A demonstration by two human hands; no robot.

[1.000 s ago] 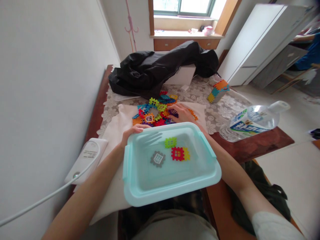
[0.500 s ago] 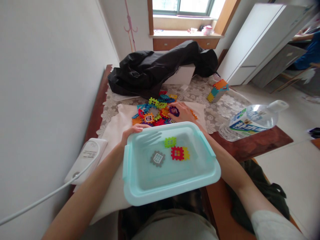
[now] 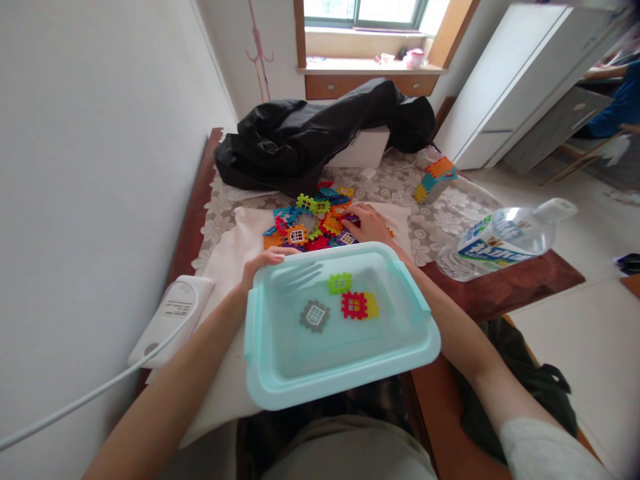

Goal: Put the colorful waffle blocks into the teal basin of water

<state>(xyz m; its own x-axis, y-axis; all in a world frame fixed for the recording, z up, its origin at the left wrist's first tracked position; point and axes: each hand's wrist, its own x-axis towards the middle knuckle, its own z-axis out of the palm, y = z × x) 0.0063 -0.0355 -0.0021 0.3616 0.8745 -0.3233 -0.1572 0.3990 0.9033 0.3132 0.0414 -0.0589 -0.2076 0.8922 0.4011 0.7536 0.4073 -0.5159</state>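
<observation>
A pale turquoise plastic tub (image 3: 345, 393) tilts toward me above the table's near edge, and my left hand (image 3: 267, 260) grips its far left rim. Lying in the tub are a grey window-shaped building tile (image 3: 315, 316), a green tile (image 3: 341, 283), a red tile (image 3: 354, 305) and a yellow tile (image 3: 373, 305) partly under the red one. Beyond the tub, my right hand (image 3: 369, 225) is at the right side of a heap of colourful interlocking tiles (image 3: 313, 223). Its fingers are closed on a purple tile (image 3: 352, 219), mostly covered by them.
A large clear bottle (image 3: 500, 240) lies tilted at the right. Behind it is a small block (image 3: 436, 180) built of tiles. Black cloth (image 3: 320, 133) covers something at the back. A white device with a cable (image 3: 173, 320) sits by the left wall. A person's blue clothing (image 3: 617, 107) shows far right.
My right hand has shifted slightly, its fingers now covering more of the purple tile. Another purple tile shows more fully just below them. My left hand and the tub stay nearly still.
</observation>
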